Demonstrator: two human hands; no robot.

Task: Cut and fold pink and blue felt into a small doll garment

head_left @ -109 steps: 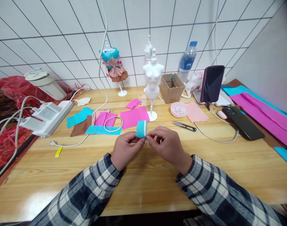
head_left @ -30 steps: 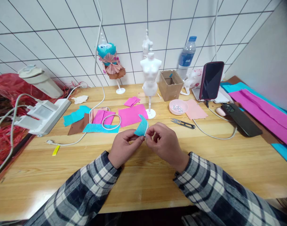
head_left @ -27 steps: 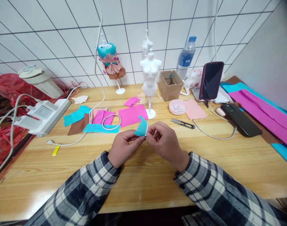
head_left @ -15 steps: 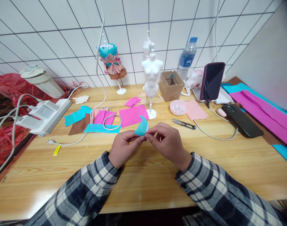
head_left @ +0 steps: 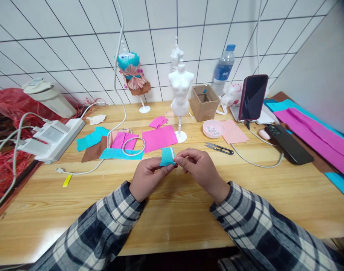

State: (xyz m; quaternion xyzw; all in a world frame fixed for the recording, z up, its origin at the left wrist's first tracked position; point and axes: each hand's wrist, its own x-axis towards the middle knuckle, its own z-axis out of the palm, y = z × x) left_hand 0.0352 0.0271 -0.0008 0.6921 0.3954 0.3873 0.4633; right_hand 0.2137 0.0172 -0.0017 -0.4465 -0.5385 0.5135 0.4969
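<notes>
Teal scrap (head_left: 166, 156) between both hands (head_left: 146, 177) (head_left: 200, 170)

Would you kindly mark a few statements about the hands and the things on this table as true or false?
1. The left hand and the right hand both pinch the teal piece. True.
2. The thread snips are in the right hand. False: they lie untouched on the table, beyond that hand.
3. The white mannequin stands upright and bare. True.
4. The pink dish sits inside the cardboard box. False: it rests on the table in front of the box.
5. The water bottle lies on its side. False: it stands upright by the tiled wall.
</notes>
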